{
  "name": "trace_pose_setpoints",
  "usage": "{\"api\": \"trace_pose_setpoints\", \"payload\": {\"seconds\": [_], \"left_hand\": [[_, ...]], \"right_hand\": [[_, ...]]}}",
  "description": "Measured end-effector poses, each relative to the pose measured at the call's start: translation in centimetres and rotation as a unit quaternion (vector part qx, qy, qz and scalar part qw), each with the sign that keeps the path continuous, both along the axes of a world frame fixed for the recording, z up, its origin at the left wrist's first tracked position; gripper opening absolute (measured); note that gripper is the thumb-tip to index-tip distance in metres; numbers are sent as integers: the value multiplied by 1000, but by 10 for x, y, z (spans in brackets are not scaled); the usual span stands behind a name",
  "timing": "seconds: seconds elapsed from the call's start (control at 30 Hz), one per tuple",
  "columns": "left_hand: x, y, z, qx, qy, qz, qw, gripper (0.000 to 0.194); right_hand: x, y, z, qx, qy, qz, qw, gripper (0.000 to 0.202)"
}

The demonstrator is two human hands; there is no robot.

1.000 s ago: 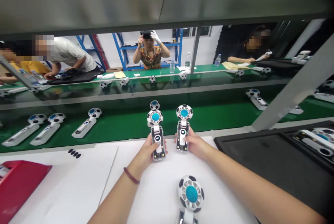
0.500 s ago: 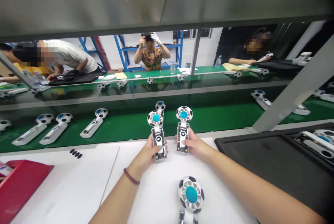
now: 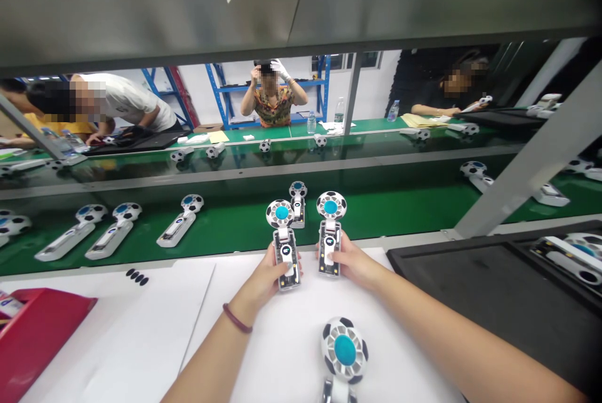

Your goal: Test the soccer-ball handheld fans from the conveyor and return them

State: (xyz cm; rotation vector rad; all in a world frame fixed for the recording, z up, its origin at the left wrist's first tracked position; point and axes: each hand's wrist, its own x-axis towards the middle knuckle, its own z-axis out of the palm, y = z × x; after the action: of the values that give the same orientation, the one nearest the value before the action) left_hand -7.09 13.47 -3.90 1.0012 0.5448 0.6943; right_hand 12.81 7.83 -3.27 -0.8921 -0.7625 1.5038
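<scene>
A long green strip point(image 3: 376, 215) crosses the middle of the frame under a grey metal shelf point(image 3: 164, 20), and a white-topped desk point(image 3: 282, 340) fills the lower centre. Through the head camera I see my left grip point(image 3: 270, 271), a bare hand, clamped around a clear-cased handheld device with a football-patterned round head and blue centre point(image 3: 283, 237), held upright at the centre of the frame. My right grip point(image 3: 350, 259), also a bare hand, is closed around a matching football-headed device point(image 3: 330, 240) just to the right, the two apart. Each thumb lies on the white panel below a small round dark display. A third football-headed device point(image 3: 345, 350) lies at lower centre, cut off by the bottom edge. Behind the left device, another one of this kind point(image 3: 298, 205) sits on the strip; more lie at middle left. I have a black tray point(image 3: 470, 290) at lower right, a red bin point(image 3: 51, 328) at lower left, and four black ovals point(image 3: 137, 277) near it. At upper centre, a co-worker point(image 3: 273, 108) raises both hands to the head.
</scene>
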Motion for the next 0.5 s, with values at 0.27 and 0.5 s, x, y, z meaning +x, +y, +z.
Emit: {"api": "trace_pose_setpoints", "payload": {"seconds": [0.27,0.5], "left_hand": [[-1,1,0,10,-5,-12,1000,43],[1,-3,2,-1,2,2,1000,47]], "right_hand": [[0,0,-1,9,-2,4,1000,61],[1,1,-4,6,-7,8,1000,58]]}}
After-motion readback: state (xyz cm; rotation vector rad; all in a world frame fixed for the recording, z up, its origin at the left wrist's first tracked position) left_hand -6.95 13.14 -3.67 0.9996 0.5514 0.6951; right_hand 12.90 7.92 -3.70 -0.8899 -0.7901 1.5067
